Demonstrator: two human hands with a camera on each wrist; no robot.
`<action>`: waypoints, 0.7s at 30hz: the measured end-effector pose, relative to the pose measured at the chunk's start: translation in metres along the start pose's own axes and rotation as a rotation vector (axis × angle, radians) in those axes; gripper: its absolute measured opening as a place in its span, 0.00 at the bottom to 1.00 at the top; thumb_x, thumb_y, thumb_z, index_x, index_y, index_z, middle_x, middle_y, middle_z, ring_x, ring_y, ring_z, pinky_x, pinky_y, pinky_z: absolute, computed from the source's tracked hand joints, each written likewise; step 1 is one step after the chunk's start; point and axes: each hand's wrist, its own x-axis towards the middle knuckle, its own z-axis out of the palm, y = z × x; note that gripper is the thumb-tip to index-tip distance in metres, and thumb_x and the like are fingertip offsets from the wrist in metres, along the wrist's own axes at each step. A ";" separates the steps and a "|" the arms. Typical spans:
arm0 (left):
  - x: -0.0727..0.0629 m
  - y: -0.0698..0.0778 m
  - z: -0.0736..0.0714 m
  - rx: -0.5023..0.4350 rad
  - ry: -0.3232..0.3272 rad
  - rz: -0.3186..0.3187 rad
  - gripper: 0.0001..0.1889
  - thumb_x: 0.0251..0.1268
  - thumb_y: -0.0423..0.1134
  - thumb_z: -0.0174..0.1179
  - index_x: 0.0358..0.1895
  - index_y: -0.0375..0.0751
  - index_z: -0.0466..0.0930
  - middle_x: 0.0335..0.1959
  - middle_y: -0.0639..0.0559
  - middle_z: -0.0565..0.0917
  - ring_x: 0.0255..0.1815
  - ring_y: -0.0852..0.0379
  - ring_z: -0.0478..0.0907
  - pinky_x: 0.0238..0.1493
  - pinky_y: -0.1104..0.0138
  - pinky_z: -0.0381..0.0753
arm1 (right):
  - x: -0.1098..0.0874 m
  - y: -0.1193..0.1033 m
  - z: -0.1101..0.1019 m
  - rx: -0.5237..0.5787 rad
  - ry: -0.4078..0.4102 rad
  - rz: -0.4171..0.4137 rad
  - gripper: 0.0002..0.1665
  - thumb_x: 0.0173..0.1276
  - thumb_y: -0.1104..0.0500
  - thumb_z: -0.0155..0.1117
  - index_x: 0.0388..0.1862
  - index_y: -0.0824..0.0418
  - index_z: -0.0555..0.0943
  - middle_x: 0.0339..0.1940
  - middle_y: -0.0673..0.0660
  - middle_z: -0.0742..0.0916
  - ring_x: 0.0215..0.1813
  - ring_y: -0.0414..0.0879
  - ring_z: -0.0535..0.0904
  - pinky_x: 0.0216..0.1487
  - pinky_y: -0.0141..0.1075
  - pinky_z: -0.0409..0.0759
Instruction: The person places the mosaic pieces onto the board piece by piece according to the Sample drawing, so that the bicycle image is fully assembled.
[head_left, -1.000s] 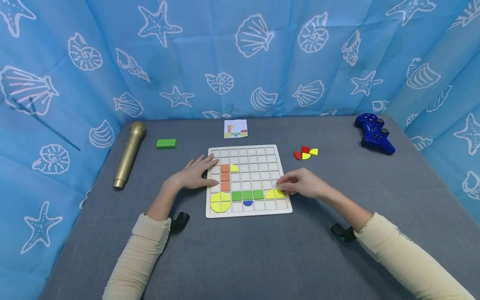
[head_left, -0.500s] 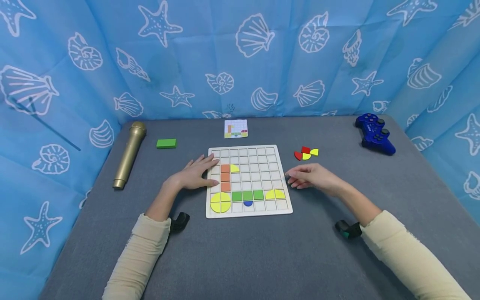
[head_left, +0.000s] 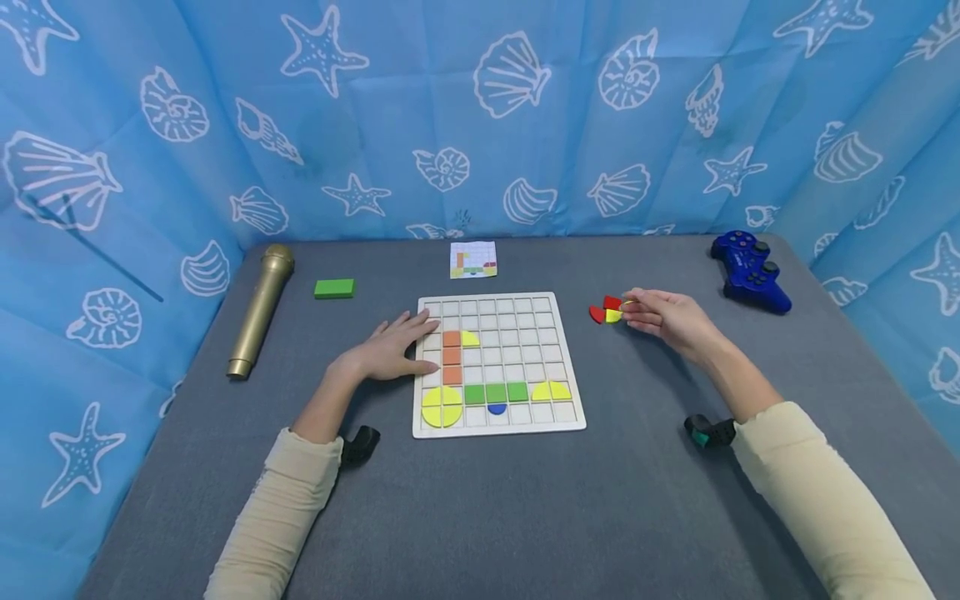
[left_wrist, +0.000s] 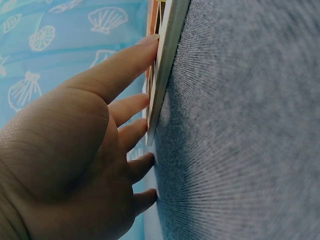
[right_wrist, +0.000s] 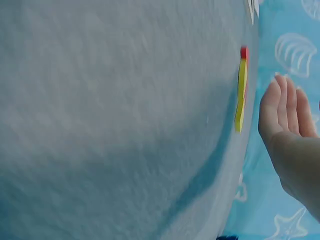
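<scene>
A pale gridded board (head_left: 519, 337) lies on the table. My left hand (head_left: 384, 348) rests on its left edge with spread fingers; the left wrist view shows the fingertips along the board's rim (left_wrist: 164, 75). Set in the grid are orange squares (head_left: 452, 356), green squares (head_left: 496, 392), a blue half-round piece (head_left: 497, 409) and yellow quarter-round pieces (head_left: 442, 407). Right of the board, my right hand (head_left: 675, 323) hovers over a small cluster of red pieces (head_left: 597, 314) and yellow pieces (head_left: 612, 317), partly covering one. In the right wrist view its fingers are apart from the yellow pieces (right_wrist: 241, 95).
A small printed pattern card (head_left: 473, 260) lies behind the board. At the left are a green block (head_left: 333, 288) and a gold microphone (head_left: 261, 312). A blue game controller (head_left: 750, 271) sits at the back right. A blue shell-print curtain (head_left: 510, 125) hangs behind the table.
My right hand has moved from the board's right edge, away and to the right, to the cluster of loose pieces. The left hand has stayed on the board.
</scene>
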 end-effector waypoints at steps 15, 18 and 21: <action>0.001 0.000 0.001 0.011 0.015 -0.007 0.42 0.66 0.57 0.56 0.77 0.45 0.48 0.77 0.44 0.44 0.75 0.41 0.33 0.69 0.44 0.33 | 0.035 0.001 -0.023 -0.388 0.159 -0.065 0.36 0.74 0.45 0.50 0.70 0.70 0.64 0.63 0.65 0.74 0.57 0.45 0.74 0.58 0.36 0.73; 0.001 0.000 0.003 0.013 0.018 -0.009 0.42 0.66 0.58 0.56 0.77 0.45 0.49 0.77 0.44 0.44 0.75 0.41 0.34 0.69 0.44 0.33 | 0.037 0.002 -0.021 -0.523 0.131 -0.088 0.33 0.75 0.47 0.49 0.68 0.70 0.66 0.65 0.68 0.72 0.59 0.51 0.72 0.55 0.35 0.75; 0.001 -0.001 0.002 0.014 0.021 -0.016 0.43 0.65 0.58 0.56 0.77 0.45 0.49 0.77 0.44 0.44 0.75 0.41 0.34 0.69 0.44 0.33 | 0.039 0.003 -0.020 -0.626 0.092 -0.111 0.30 0.76 0.49 0.49 0.67 0.69 0.68 0.63 0.68 0.73 0.56 0.54 0.71 0.51 0.34 0.76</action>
